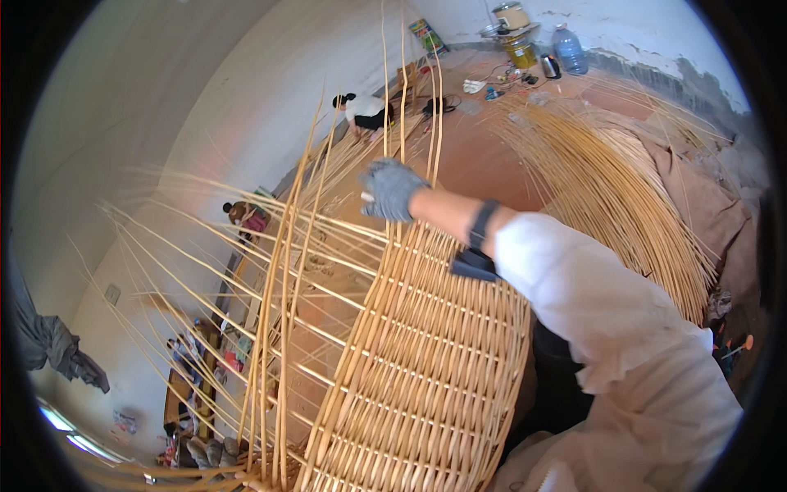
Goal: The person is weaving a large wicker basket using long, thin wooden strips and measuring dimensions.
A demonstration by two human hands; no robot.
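My right hand, in a grey glove with bare wrist and a dark wrist strap, reaches in from the right over the far end of a woven wicker panel. Its fingers are curled closed around the upright wicker rods; exactly how many it grips is hidden by the glove. Light rods cross the panel's dense weave, and their long loose ends fan out to the left, some blurred. A bundle of thicker rods rises beside the panel's left edge. My left hand is not in view.
A large heap of loose rods curves along the right, beside brown cloth. By the far wall stand a blue water bottle, a kettle and a pot. Other people work low along the left wall.
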